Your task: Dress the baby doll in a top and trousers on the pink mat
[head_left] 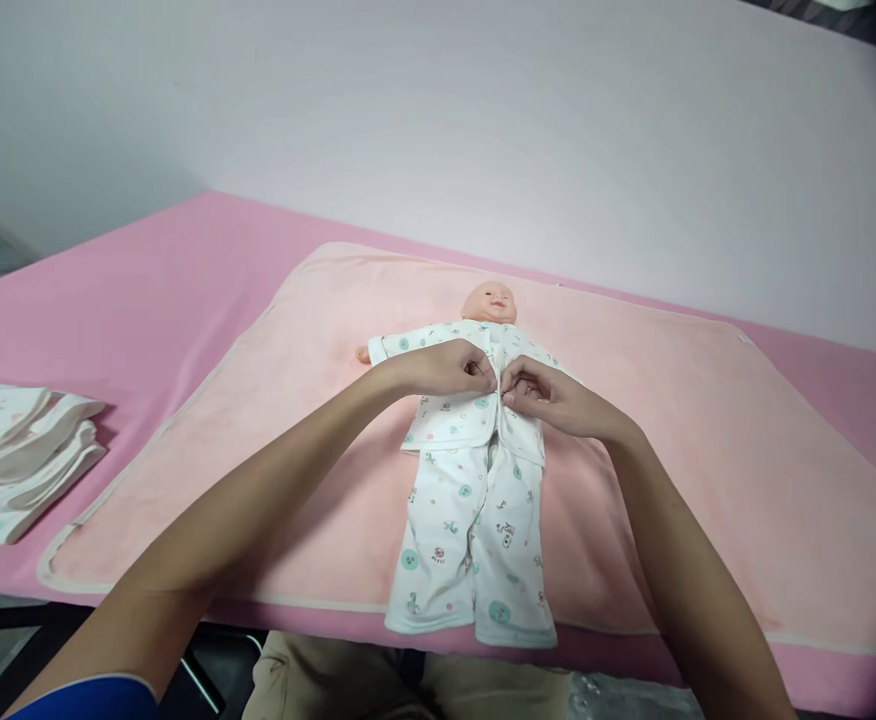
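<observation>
A baby doll lies on its back, its head toward the wall. It wears a white printed jacket and matching trousers. My left hand pinches one front edge of the jacket at the chest. From the other side, my right hand pinches the opposite front edge, close to my left fingertips. Below my hands the two jacket edges hang slightly apart. Whether a snap or a tie sits between my fingers is hidden. One small doll hand shows at the end of the left-side sleeve.
A peach blanket lies under the doll on a pink-covered table. Folded printed cloths are stacked at the left edge. A pale wall rises behind the table. The trouser legs reach the table's front edge.
</observation>
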`<state>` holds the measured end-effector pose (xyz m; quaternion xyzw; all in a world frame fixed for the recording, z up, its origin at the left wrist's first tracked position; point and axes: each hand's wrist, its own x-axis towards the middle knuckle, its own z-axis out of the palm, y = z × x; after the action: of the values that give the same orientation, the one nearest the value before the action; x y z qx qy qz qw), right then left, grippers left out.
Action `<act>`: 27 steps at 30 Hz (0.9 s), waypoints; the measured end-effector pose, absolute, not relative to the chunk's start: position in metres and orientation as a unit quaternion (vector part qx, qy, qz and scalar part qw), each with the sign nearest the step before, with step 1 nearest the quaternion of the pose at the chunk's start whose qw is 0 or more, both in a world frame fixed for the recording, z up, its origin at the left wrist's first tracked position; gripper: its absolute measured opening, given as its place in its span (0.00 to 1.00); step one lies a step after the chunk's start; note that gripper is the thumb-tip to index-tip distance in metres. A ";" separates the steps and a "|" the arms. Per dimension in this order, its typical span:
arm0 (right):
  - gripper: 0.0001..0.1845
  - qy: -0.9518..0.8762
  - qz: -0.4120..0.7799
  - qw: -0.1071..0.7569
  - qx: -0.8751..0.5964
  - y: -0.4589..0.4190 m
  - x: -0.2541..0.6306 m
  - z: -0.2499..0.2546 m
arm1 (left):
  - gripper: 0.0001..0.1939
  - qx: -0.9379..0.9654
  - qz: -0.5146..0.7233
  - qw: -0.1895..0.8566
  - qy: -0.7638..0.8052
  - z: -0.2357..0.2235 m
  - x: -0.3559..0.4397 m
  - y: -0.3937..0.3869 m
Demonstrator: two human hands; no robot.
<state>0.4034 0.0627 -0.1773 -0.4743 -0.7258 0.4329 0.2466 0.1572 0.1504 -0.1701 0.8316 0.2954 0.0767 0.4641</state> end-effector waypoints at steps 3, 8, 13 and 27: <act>0.11 -0.737 0.370 0.280 -0.491 0.062 0.400 -0.181 | 0.10 0.826 0.084 0.471 0.299 -0.169 0.156 0.149; 0.11 -0.696 0.296 0.357 -0.549 0.062 0.388 -0.195 | 0.08 0.819 0.087 0.484 0.296 -0.171 0.154 0.147; 0.11 -0.653 0.280 0.416 -0.567 0.057 0.379 -0.201 | 0.09 0.811 0.105 0.482 0.315 -0.176 0.153 0.146; 0.07 -0.672 0.173 0.408 -0.593 0.052 0.364 -0.209 | 0.12 0.811 0.142 0.458 0.334 -0.189 0.159 0.138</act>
<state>0.3640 0.0518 -0.2086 -0.5934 -0.6721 0.1733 0.4076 0.1593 0.1379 -0.1889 0.8114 0.3340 0.1422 0.4581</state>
